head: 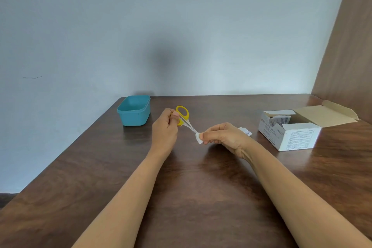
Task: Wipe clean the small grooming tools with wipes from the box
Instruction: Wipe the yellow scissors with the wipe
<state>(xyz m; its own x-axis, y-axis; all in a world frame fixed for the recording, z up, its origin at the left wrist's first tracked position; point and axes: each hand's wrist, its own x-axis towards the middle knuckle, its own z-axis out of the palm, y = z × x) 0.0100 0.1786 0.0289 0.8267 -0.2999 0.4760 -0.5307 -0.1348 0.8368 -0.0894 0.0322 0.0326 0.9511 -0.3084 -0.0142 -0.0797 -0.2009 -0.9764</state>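
Small scissors point(185, 119) with yellow handles and short metal blades are held above the table's middle. My left hand point(165, 129) grips them by the handles. My right hand point(223, 134) pinches a folded white wipe point(198, 138) around the blade tips. The open white box of wipes point(289, 133) stands at the right, its cardboard lid folded back, with packets showing inside.
A teal plastic tub point(134, 111) sits at the table's far left corner; its inside is hidden. A torn wipe wrapper point(246, 131) lies behind my right hand. The dark wooden table point(201, 183) meets a pale wall behind and a brown panel on the right.
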